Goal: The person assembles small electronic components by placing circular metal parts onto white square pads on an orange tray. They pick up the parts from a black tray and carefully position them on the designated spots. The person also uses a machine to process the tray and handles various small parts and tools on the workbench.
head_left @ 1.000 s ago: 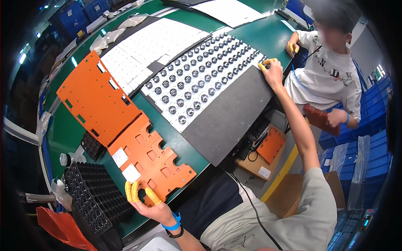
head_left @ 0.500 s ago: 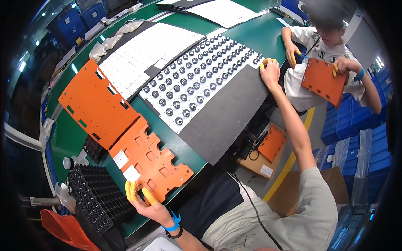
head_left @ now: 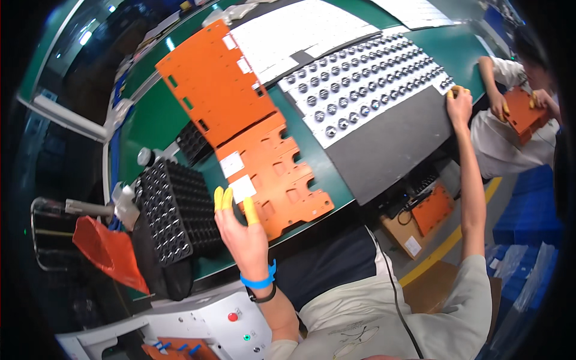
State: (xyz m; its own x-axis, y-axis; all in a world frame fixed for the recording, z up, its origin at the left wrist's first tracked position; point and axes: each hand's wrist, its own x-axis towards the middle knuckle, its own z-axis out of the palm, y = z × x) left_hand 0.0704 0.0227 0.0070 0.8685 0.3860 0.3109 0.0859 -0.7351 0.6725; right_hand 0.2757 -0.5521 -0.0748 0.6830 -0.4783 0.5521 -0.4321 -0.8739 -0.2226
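My left hand (head_left: 243, 234), with yellow finger cots, has its fingers apart at the front left edge of an orange plate with cutouts (head_left: 279, 171). Its fingertips are beside a white square piece (head_left: 242, 188); a second white square (head_left: 231, 164) lies just behind. My right arm stretches far right. The right hand (head_left: 459, 107) has its fingers curled together at the far corner of a dark grey sheet (head_left: 390, 147), next to a white panel (head_left: 329, 141) bearing rows of round black parts (head_left: 354, 96). Whatever those fingers hold is hidden.
A flat orange plate (head_left: 216, 84) adjoins the cutout plate at the back. Black trays with round pockets (head_left: 174, 210) stand at left, near an orange bag (head_left: 108, 252). White sheets (head_left: 300, 30) lie behind. At right a co-worker holds another orange plate (head_left: 524, 114).
The view has swung, shifting the table toward the right. My left hand has moved slightly inward along the plate edge; my right hand remains at the corner. The co-worker's plate is tilted differently.
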